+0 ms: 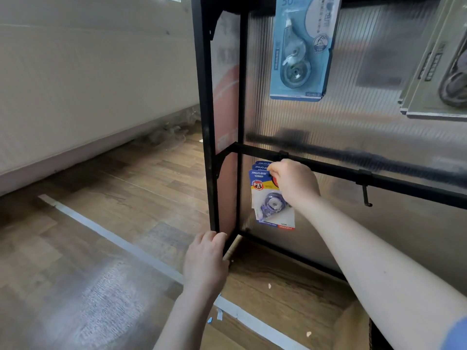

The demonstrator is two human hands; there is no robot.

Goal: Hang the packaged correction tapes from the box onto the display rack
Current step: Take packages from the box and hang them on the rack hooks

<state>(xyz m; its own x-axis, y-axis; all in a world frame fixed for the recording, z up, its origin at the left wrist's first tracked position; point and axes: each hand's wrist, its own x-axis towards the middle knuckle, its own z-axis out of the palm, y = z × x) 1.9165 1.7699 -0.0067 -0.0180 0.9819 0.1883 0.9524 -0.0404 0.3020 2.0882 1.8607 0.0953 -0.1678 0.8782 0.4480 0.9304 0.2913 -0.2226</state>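
The right hand point(293, 184) reaches to the lower crossbar point(328, 169) of the display rack point(204, 122) and pinches the top edges of a small fanned stack of correction tape packs point(271, 198) — three header cards show, one behind another — with fingers and thumb curled round the cards just where a hook clamp sits on the bar. That grip at the top makes sense: the hang hole should be there, so holding beside it lets the person steer the cards onto the peg, though the peg itself is hidden behind the hand. The left hand point(206, 258) curls its fingers round the rack's lower front post, probably to steady the light frame against the push. The packs hang upright, long axis vertical, printed faces toward the camera, header up and the tape dispenser low on the card. Another bare hook point(367, 195) waits further right on the same bar, and a cardboard box point(351, 327) sits at the bottom edge, its contents out of sight.
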